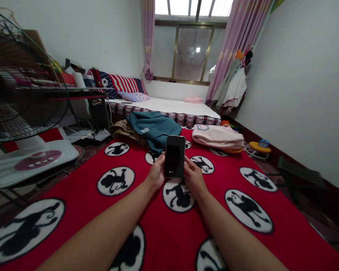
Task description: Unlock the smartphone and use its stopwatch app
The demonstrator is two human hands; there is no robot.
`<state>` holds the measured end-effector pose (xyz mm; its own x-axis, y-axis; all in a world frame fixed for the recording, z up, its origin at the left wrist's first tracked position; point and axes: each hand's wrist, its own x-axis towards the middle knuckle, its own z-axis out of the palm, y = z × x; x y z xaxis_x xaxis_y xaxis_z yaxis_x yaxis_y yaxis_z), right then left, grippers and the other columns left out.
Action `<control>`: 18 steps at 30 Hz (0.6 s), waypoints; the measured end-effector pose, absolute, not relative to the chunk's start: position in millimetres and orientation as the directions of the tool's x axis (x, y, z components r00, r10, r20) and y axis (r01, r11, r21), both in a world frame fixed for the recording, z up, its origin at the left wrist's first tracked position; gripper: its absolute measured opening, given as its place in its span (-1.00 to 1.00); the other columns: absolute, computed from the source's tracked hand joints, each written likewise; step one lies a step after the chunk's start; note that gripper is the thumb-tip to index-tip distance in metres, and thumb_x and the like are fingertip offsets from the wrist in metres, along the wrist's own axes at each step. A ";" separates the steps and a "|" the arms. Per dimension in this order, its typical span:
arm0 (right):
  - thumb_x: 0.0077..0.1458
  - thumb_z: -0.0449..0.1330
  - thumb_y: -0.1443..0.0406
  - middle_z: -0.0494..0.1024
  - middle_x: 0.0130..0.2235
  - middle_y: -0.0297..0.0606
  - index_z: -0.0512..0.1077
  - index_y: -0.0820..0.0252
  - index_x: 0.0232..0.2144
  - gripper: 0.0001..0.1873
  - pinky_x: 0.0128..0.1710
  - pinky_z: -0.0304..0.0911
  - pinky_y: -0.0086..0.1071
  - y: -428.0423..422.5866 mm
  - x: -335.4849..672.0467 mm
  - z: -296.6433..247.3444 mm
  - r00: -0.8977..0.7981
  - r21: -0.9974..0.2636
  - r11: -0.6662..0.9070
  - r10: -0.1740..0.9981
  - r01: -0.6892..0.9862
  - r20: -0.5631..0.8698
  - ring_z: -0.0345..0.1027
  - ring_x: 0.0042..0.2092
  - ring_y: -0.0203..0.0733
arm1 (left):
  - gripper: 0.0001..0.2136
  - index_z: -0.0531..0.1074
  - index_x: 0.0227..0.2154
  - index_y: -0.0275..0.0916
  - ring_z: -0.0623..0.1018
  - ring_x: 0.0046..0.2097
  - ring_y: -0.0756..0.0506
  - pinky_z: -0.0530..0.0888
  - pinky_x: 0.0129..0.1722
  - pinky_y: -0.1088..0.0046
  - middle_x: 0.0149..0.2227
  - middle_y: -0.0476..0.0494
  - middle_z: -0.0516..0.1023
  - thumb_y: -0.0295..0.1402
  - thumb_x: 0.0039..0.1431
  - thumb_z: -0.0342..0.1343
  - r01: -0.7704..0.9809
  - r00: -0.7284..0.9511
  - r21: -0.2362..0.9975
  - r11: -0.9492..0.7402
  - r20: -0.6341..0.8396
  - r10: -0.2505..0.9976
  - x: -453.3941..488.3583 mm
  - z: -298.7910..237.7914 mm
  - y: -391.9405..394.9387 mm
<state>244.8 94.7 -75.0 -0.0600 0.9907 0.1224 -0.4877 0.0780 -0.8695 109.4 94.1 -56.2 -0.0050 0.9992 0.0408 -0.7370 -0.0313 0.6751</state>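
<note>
A black smartphone (174,155) with a dark screen stands upright between both hands, above a red blanket (158,233) printed with black monkeys in white circles. My left hand (157,174) grips its lower left edge. My right hand (194,176) grips the lower right edge. Both forearms reach forward over the blanket.
Behind the phone lie a teal garment (154,127), a brown garment (125,130) and folded pink clothes (217,136). A large fan (19,79) stands at the left. A second bed (169,107) sits under the window. Clothes (234,88) hang on the right wall, and a dark stool (299,177) stands below.
</note>
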 end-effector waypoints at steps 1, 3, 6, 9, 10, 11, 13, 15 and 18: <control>-0.17 0.42 0.14 0.64 -0.16 -0.30 0.52 0.05 -0.02 -0.42 -0.28 0.45 -0.29 93.9 243.9 -74.8 -0.062 -0.871 0.085 0.989 -0.484 0.132 0.53 -0.24 -0.16 | -0.84 0.50 -0.24 -0.26 0.58 -0.24 -0.04 0.48 -0.15 0.44 -0.26 -0.06 0.61 -0.35 0.12 0.19 -0.742 -0.004 0.670 -0.028 0.037 0.999 110.7 -55.8 93.6; -0.16 0.42 0.13 0.63 -0.15 -0.29 0.51 0.05 -0.02 -0.41 -0.24 0.45 -0.25 92.2 242.4 -74.2 -0.058 -0.867 0.096 0.988 -0.490 0.142 0.53 -0.23 -0.14 | -0.82 0.49 -0.26 -0.28 0.58 -0.28 -0.08 0.50 -0.17 0.38 -0.29 -0.09 0.61 -0.29 0.13 0.19 -0.753 0.002 0.658 -0.004 0.008 1.000 114.3 -54.8 92.7; -0.20 0.44 0.12 0.64 -0.17 -0.29 0.52 0.05 -0.03 -0.40 -0.22 0.45 -0.23 90.3 242.9 -73.5 -0.028 -0.850 0.093 0.992 -0.519 0.126 0.53 -0.23 -0.12 | -0.75 0.49 -0.28 -0.30 0.59 -0.31 -0.12 0.51 -0.20 0.32 -0.32 -0.12 0.62 -0.20 0.09 0.22 -0.753 -0.033 0.658 -0.012 -0.019 0.999 122.9 -54.1 94.1; -0.24 0.45 0.14 0.64 -0.18 -0.28 0.52 0.05 -0.03 -0.38 -0.19 0.45 -0.19 90.3 250.6 -72.2 -0.013 -0.837 0.085 0.994 -0.540 0.110 0.53 -0.21 -0.09 | -0.74 0.48 -0.35 -0.29 0.59 -0.35 -0.12 0.49 -0.24 0.36 -0.39 -0.09 0.61 -0.19 0.00 0.27 -0.737 -0.098 0.673 -0.064 -0.011 0.995 134.4 -56.2 101.7; -0.24 0.45 0.15 0.64 -0.16 -0.27 0.52 0.05 -0.04 -0.38 -0.19 0.45 -0.18 90.7 254.8 -71.7 -0.014 -0.836 0.086 0.994 -0.543 0.111 0.53 -0.20 -0.09 | -0.74 0.48 -0.37 -0.29 0.59 -0.36 -0.12 0.49 -0.25 0.36 -0.41 -0.09 0.61 -0.18 -0.01 0.28 -0.732 -0.101 0.679 -0.063 -0.017 0.995 138.7 -57.5 105.6; -0.24 0.45 0.16 0.63 -0.15 -0.27 0.53 0.05 -0.05 -0.40 -0.18 0.45 -0.18 91.5 259.5 -71.2 -0.014 -0.836 0.087 0.994 -0.543 0.112 0.52 -0.19 -0.08 | -0.73 0.48 -0.39 -0.29 0.59 -0.36 -0.12 0.49 -0.25 0.36 -0.41 -0.09 0.61 -0.17 -0.03 0.28 -0.728 -0.099 0.683 -0.056 -0.023 0.995 143.1 -59.0 109.9; -0.23 0.45 0.18 0.63 -0.13 -0.27 0.54 0.05 -0.07 -0.43 -0.17 0.44 -0.19 94.1 269.2 -70.9 -0.004 -0.838 0.090 0.994 -0.537 0.110 0.52 -0.18 -0.09 | -0.70 0.48 -0.38 -0.30 0.60 -0.34 -0.13 0.48 -0.23 0.35 -0.39 -0.11 0.62 -0.15 -0.04 0.28 -0.718 -0.080 0.695 -0.040 -0.024 0.997 152.3 -61.9 119.3; -0.23 0.45 0.19 0.62 -0.12 -0.27 0.55 0.07 -0.09 -0.44 -0.17 0.44 -0.20 98.2 277.8 -72.0 0.033 -0.835 0.103 0.994 -0.541 0.101 0.52 -0.18 -0.10 | -0.67 0.48 -0.35 -0.31 0.60 -0.31 -0.14 0.47 -0.20 0.34 -0.34 -0.15 0.63 -0.13 -0.04 0.27 -0.705 -0.052 0.709 -0.029 -0.011 0.999 161.4 -64.2 128.5; -0.17 0.42 0.17 0.61 -0.09 -0.26 0.53 0.08 -0.05 -0.45 -0.15 0.43 -0.23 105.0 285.9 -75.1 0.102 -0.839 0.148 0.989 -0.524 0.111 0.51 -0.15 -0.10 | -0.65 0.49 -0.32 -0.33 0.61 -0.29 -0.14 0.47 -0.18 0.34 -0.31 -0.17 0.63 -0.12 -0.05 0.27 -0.698 -0.046 0.715 -0.037 0.007 0.999 172.6 -65.5 139.3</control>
<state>285.9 105.0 -75.1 0.1018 0.9886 0.1106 -0.5239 0.1478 -0.8389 172.6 139.3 -65.5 -0.0457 0.9989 0.0072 -0.6977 -0.0371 0.7154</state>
